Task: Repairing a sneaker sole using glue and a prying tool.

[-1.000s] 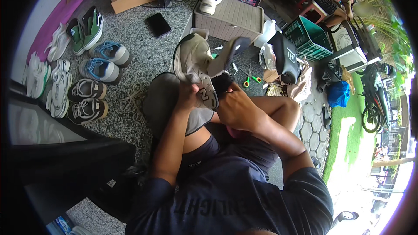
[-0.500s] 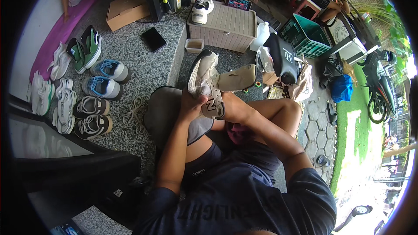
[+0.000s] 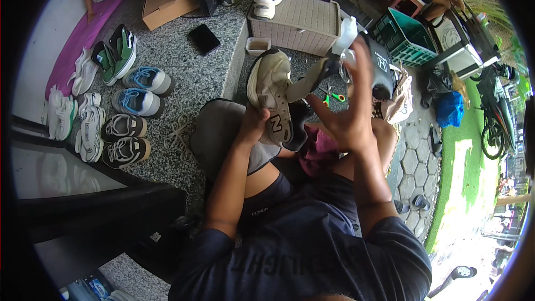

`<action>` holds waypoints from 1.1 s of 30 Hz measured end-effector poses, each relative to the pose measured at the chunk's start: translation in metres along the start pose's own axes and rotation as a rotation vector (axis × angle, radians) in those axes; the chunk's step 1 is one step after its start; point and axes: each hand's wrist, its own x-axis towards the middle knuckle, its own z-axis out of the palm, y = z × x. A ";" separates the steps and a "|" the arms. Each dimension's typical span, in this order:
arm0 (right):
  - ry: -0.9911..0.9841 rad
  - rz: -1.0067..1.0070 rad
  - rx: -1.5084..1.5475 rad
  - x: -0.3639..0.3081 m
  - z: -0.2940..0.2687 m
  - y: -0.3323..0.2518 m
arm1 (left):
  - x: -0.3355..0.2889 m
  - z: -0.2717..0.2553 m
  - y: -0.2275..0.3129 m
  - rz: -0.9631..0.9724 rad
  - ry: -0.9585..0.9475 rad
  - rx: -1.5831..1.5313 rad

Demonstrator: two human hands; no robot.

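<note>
**Beige sneaker in left grip, right grip wide and free**

Beige sneaker is up over the lap, toe pointing away from the wearer, tongue flipped out to the right. Left grip: closed, thumb and fingers wrapped on the shoe's left side. Right grip: fingers spread wide, nothing in it, motion-blurred, just right of the tongue; can't tell if the thumb touches the shoe.

Around the hands: grey pad over the left knee, maroon cloth bunched in the lap below the right hand. Scissors with green-orange handles lie on the ground beyond the sneaker, partly covered.

Left side, speckled stone floor: loose laces near the pad. Past them, dark sneakers, blue-laced sneakers, green sneakers, plus white ones by the wall. Black phone or tablet lies flat further out.

Ahead: lidded plastic box with a white sneaker on top, small tub beside it. Green crate to the right.
</note>
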 end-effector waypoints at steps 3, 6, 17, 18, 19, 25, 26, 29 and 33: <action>-0.535 0.045 0.074 -0.010 -0.021 0.005 | -0.002 0.008 0.013 -0.005 -0.033 -0.073; -0.432 0.066 0.165 -0.045 -0.022 -0.028 | -0.002 0.001 0.013 -0.029 -0.066 -0.265; -0.521 -0.168 0.088 -0.079 -0.011 0.016 | -0.005 0.020 0.038 -0.188 -0.198 -0.415; -0.520 -0.168 0.090 -0.076 -0.012 0.011 | -0.005 0.023 0.037 -0.194 -0.190 -0.435; -0.543 -0.236 0.023 -0.075 -0.013 0.003 | -0.006 0.025 0.036 -0.200 -0.180 -0.455; -0.785 -0.356 -0.036 -0.075 -0.003 -0.022 | -0.009 0.013 0.026 -0.157 -0.254 -0.636; -0.754 -0.390 0.009 -0.073 0.000 -0.023 | -0.009 0.003 0.016 -0.248 -0.093 -0.730; -0.590 -0.360 0.218 -0.069 0.003 -0.023 | -0.007 0.003 0.030 -0.275 -0.014 -0.701; -0.381 -0.272 0.418 -0.080 0.000 -0.020 | -0.006 0.025 0.071 -0.188 -0.036 -0.343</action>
